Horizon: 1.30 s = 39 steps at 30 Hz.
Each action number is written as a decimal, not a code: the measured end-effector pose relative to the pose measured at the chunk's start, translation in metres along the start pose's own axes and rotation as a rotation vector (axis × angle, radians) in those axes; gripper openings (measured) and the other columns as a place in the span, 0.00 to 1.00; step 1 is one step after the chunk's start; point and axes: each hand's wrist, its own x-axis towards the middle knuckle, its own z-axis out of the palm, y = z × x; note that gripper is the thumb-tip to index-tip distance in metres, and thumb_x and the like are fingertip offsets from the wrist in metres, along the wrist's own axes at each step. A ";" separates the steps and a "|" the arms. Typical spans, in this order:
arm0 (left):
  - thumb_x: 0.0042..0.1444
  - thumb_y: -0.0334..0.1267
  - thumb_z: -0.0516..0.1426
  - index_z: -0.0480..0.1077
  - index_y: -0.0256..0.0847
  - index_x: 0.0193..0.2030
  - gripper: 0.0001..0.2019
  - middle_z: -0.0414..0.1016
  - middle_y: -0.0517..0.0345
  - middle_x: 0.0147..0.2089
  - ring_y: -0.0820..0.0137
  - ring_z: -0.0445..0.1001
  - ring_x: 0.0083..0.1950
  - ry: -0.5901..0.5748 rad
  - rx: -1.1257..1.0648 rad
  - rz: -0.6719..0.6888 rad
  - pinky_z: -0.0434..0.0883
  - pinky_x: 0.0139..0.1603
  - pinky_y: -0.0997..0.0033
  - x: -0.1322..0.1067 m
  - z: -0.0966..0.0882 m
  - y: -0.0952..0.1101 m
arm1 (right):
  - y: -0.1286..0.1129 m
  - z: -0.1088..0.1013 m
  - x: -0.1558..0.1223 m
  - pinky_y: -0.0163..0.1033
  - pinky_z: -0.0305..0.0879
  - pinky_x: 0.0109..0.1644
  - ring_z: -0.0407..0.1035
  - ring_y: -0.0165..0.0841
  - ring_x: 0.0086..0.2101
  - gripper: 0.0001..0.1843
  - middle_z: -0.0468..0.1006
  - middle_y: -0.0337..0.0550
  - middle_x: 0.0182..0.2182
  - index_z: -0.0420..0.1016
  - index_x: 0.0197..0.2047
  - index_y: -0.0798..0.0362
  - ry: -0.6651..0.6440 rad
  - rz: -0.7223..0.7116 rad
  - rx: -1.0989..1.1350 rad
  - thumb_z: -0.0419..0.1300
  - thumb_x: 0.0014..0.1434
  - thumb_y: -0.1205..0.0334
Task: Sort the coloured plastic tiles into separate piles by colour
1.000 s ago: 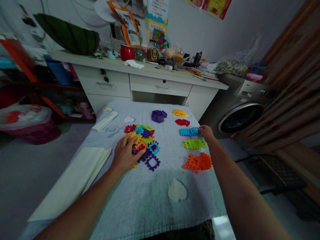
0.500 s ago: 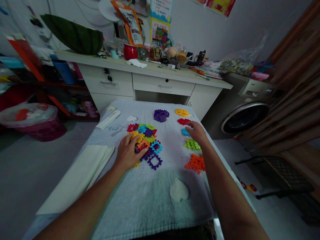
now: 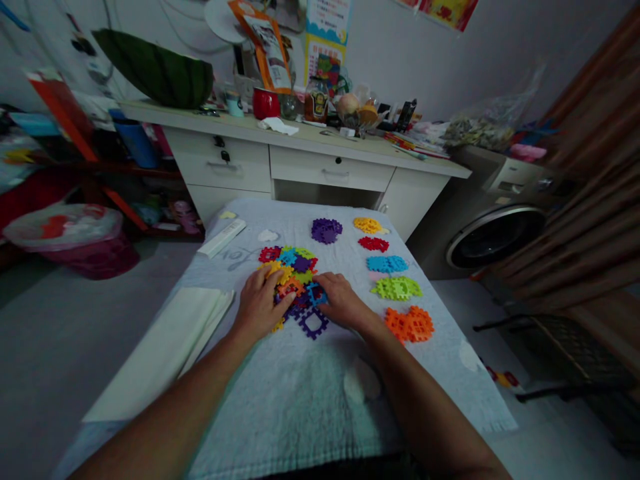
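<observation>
A mixed pile of interlocking plastic pieces in several colours lies on the cloth-covered table. On its left side rests my left hand, fingers spread, touching a yellow piece and an orange piece. My right hand is at the pile's right edge, its thumb and fingers closed about a blue square-framed piece, which still lies in the pile. A purple square frame sits just below. Sorted by colour, purple, yellow, red, blue, green and orange groups lie apart.
Folded white cloth and a white box-like strip lie on the table's left. Behind stands a white desk with a watermelon piece and jars. A washing machine is at right, a pink bin at left.
My right hand has moved left from the sorted blue group to the blue frame in the mixed pile. My left hand stays on the pile. The view has shifted slightly.
</observation>
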 end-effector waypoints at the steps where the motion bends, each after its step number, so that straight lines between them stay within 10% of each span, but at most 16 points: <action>1: 0.58 0.49 0.55 0.66 0.44 0.57 0.22 0.62 0.46 0.62 0.53 0.61 0.64 -0.002 -0.001 -0.004 0.61 0.64 0.47 0.000 0.000 0.000 | 0.000 -0.001 0.000 0.45 0.58 0.57 0.63 0.40 0.53 0.31 0.70 0.52 0.55 0.64 0.61 0.55 0.003 0.002 -0.006 0.59 0.53 0.69; 12: 0.62 0.47 0.51 0.67 0.42 0.55 0.19 0.64 0.45 0.61 0.54 0.62 0.63 -0.003 0.004 -0.019 0.61 0.65 0.47 0.001 0.001 -0.002 | 0.020 -0.030 -0.004 0.47 0.60 0.56 0.66 0.41 0.48 0.26 0.73 0.52 0.49 0.67 0.56 0.56 0.133 0.037 -0.026 0.63 0.53 0.63; 24: 0.62 0.48 0.49 0.69 0.41 0.54 0.20 0.64 0.43 0.61 0.53 0.62 0.63 0.008 0.020 -0.023 0.61 0.65 0.47 0.001 0.003 -0.002 | 0.157 -0.101 -0.017 0.42 0.63 0.54 0.70 0.41 0.47 0.26 0.74 0.55 0.49 0.72 0.54 0.58 0.175 0.519 -0.272 0.65 0.50 0.68; 39: 0.61 0.48 0.51 0.68 0.42 0.54 0.19 0.64 0.44 0.61 0.54 0.62 0.63 0.010 -0.009 -0.033 0.60 0.64 0.47 0.000 0.002 -0.003 | 0.180 -0.094 -0.015 0.40 0.68 0.48 0.73 0.41 0.45 0.22 0.77 0.54 0.47 0.76 0.48 0.56 0.102 0.611 -0.248 0.64 0.48 0.75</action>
